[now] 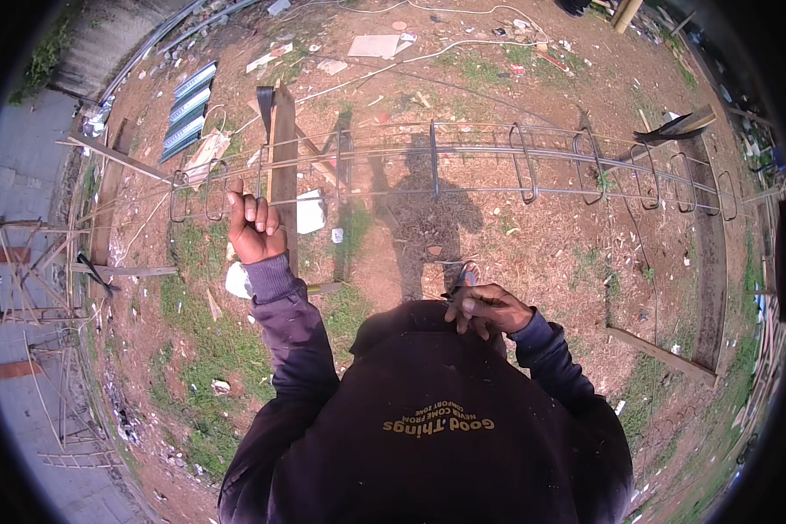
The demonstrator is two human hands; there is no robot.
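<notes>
A long rebar cage [434, 162] of thin steel rods and bent rectangular stirrups runs left to right in front of me. My left hand [257, 229] is at its near rods, beside an upright wooden post [282, 153]. The index finger points up and the other fingers curl in; whether a rod lies in them is hidden. Close to my chest, my right hand [491, 311] is closed with its fingers pressed together. Something dark shows at its fingertips, too small to name. Several stirrups [522, 164] stand spaced along the rods to the right.
A black strap [266, 113] hangs by the post. Blue-grey corrugated sheets [189, 113] lie at the far left. A wooden support [707, 253] stands at the right, with a plank [664, 355] at its foot. Wooden frames [35, 271] stand left. Scraps litter the soil.
</notes>
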